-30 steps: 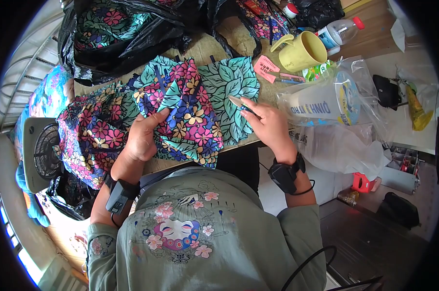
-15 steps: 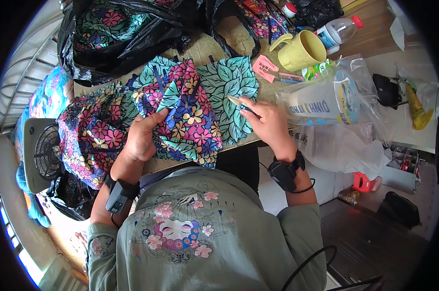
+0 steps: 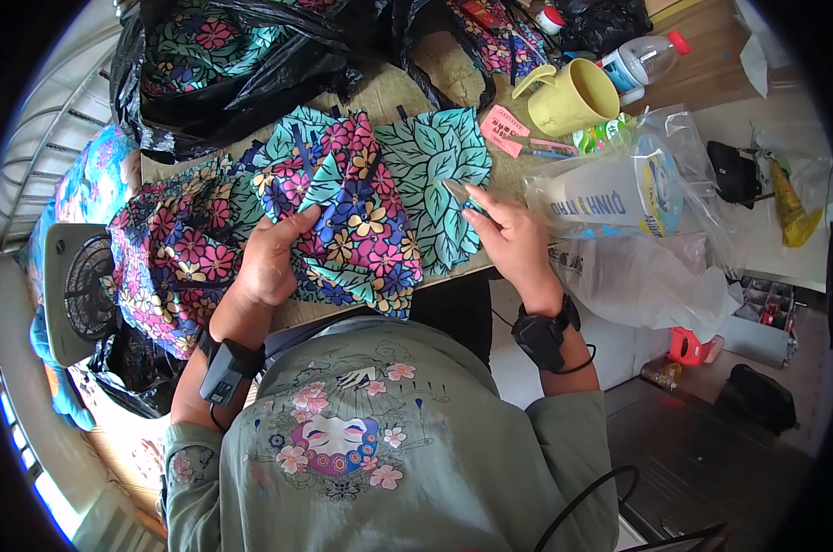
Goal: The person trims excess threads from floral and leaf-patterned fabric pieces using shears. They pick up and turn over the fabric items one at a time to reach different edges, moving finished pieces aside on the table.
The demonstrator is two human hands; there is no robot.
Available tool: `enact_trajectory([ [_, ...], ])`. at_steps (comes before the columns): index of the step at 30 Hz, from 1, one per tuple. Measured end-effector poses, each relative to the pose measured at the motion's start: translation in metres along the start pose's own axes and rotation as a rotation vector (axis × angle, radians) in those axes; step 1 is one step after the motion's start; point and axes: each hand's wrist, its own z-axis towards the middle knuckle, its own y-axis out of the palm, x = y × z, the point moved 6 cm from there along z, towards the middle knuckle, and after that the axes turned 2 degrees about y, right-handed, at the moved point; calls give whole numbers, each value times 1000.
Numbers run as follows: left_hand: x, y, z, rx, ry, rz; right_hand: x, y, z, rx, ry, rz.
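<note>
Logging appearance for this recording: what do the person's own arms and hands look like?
The left sleeve is grey-green with a pink floral print; the right sleeve is grey-green, plain where visible. The left hand and right hand are gloveless. A dark boxy device is strapped near the left wrist, a black one near the right, each with a thin black cable.

My floral cloth point(image 3: 366, 221) lies rumpled over the green leaf cloth point(image 3: 430, 156)'s left side; my pointed tool point(image 3: 454, 190) slants above its right.

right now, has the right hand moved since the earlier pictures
Yes, slightly: the right hand has shifted rightward, farther from the flowered cloth, which lies where it did.
</note>
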Motion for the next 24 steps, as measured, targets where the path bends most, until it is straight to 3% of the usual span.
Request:
enact_trajectory([
  [4, 1, 3, 0, -8, -6, -5, 8, 0, 5, 41, 95, 52],
  [7, 1, 4, 0, -7, -8, -13, 18, -9, 11, 281, 149, 158],
  [12, 0, 1, 0, -9, -7, -15, 18, -8, 17, 201, 315, 165],
  [15, 0, 2, 0, -7, -1, -11, 12, -7, 22, 136, 304, -125],
  [19, -1, 0, 1, 16, 17, -7, 6, -5, 31, 45, 441, -192],
  [24, 1, -2, 0, 43, 37, 15, 22, -3, 34, 169, 393, -205],
])
